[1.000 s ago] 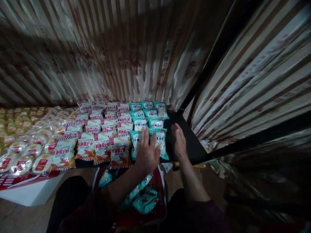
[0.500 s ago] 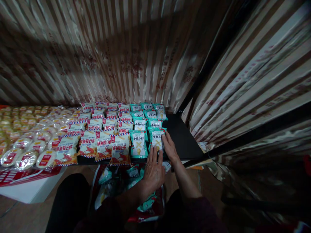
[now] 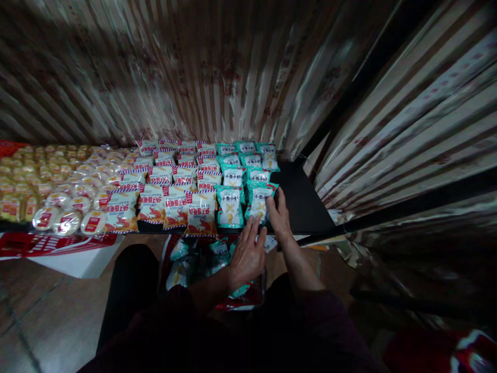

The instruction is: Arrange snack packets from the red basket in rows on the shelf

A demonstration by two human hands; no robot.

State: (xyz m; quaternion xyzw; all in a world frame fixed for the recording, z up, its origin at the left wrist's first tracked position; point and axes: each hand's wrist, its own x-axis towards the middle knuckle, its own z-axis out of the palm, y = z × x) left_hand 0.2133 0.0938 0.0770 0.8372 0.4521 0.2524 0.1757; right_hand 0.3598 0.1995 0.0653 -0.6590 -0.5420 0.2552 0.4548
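A small teal-and-white snack bag leans at the front right of a set of matching bags on a black shelf. My right hand is at its right edge, fingers stretched out and touching the side. My left hand lies below, fingers extended and apart, with the tips at the bag's bottom edge. Another teal bag stands directly to the left. Neither hand lifts anything.
Orange-and-white snack bags stand in rows to the left, followed by round wrapped cakes. Under the shelf, between my knees, a red container holds more teal bags. Striped curtains hang behind, and a dark bar runs at the right.
The whole view has shifted, so the shelf appears higher and further right. My left fingertips have slid from the front of the teal bag down to its bottom edge. My right hand stays beside it.
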